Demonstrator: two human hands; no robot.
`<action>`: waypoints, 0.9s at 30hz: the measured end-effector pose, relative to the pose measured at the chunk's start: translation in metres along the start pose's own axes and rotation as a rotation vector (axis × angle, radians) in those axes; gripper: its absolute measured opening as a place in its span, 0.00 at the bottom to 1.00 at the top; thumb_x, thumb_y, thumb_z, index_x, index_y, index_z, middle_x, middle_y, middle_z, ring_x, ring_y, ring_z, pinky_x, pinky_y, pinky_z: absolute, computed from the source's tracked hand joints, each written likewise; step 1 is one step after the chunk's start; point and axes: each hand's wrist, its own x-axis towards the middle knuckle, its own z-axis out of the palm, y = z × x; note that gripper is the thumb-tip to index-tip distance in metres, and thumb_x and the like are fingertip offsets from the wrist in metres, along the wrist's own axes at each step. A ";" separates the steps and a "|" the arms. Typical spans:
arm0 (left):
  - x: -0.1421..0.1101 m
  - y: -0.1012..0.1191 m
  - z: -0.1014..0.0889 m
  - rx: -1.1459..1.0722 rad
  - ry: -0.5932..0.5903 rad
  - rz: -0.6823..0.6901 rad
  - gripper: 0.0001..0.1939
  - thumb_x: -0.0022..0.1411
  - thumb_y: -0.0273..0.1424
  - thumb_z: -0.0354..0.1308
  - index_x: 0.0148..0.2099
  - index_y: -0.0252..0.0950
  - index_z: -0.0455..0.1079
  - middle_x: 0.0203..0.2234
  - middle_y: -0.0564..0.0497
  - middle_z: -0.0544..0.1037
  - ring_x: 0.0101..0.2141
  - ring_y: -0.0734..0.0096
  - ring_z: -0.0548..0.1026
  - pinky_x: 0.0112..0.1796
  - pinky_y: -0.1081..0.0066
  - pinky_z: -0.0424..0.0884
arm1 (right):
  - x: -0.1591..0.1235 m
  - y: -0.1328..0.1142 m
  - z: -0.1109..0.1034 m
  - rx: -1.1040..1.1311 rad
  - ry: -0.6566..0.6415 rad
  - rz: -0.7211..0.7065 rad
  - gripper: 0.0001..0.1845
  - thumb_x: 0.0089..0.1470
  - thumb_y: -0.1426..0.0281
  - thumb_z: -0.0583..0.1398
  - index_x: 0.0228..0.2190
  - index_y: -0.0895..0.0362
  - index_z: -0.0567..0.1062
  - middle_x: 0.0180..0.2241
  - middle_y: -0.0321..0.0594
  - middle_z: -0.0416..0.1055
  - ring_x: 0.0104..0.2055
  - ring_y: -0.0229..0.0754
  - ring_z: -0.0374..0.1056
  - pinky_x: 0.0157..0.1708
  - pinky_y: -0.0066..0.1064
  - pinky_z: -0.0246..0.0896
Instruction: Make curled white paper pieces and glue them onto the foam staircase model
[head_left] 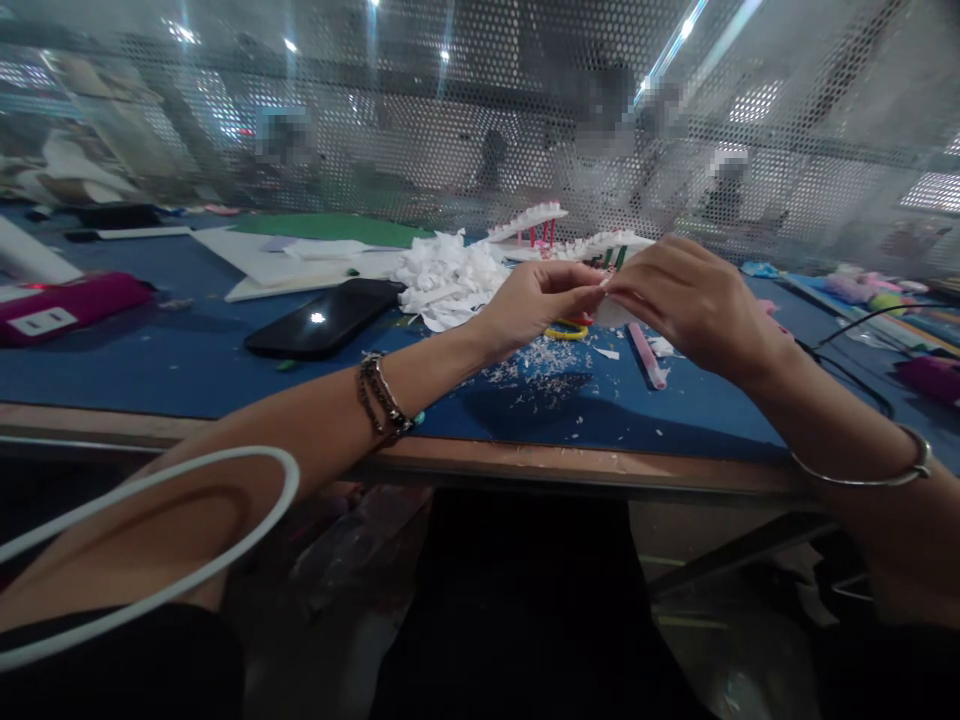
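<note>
Across the blue table (202, 290), a heap of crumpled white paper (450, 275) is sitting just beyond the left hand (529, 305), with a black phone (322, 320) lying flat beside the heap on its left. White sheets (300, 260) and a green sheet (337, 230) are spreading out behind the phone, and a magenta pouch (79, 305) is resting at the far left. Behind the two hands, a white model with red posts (531, 222) is standing, partly hidden by the right hand (679, 300). Below the fingers, yellow-handled scissors (566, 330) are lying partly covered, near a scatter of tiny white scraps (544, 370), while a pink stick-like tool (646, 356) is lying under the right hand. Black cables (855, 325) are curving over the table at the right, and a white cable (281, 475) is looping in front of the left forearm. Both forearms are reaching in over the table's near edge, their hands meeting above the surface. The left hand is pinching thumb and fingers together on a small white piece (606, 284), and the right hand, arching palm-down, is closing its fingertips on the same piece.
</note>
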 end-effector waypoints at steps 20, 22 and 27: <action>-0.003 0.001 0.008 0.127 0.096 0.232 0.16 0.50 0.41 0.64 0.36 0.33 0.75 0.30 0.52 0.77 0.31 0.77 0.74 0.35 0.74 0.73 | 0.002 -0.006 0.018 0.537 0.315 0.457 0.05 0.52 0.67 0.61 0.26 0.52 0.72 0.27 0.36 0.73 0.30 0.39 0.70 0.29 0.32 0.71; -0.002 0.002 0.007 0.122 0.108 0.235 0.13 0.53 0.37 0.63 0.37 0.33 0.75 0.30 0.53 0.77 0.32 0.76 0.75 0.36 0.74 0.73 | 0.002 -0.005 0.020 0.572 0.334 0.472 0.05 0.53 0.66 0.61 0.27 0.53 0.73 0.27 0.37 0.73 0.30 0.39 0.70 0.29 0.31 0.71; -0.002 0.004 0.005 0.131 0.127 0.236 0.09 0.55 0.34 0.62 0.37 0.34 0.75 0.32 0.53 0.78 0.37 0.73 0.75 0.40 0.72 0.72 | -0.001 0.000 0.025 0.650 0.318 0.505 0.09 0.55 0.62 0.59 0.30 0.55 0.73 0.29 0.38 0.73 0.32 0.39 0.71 0.29 0.31 0.70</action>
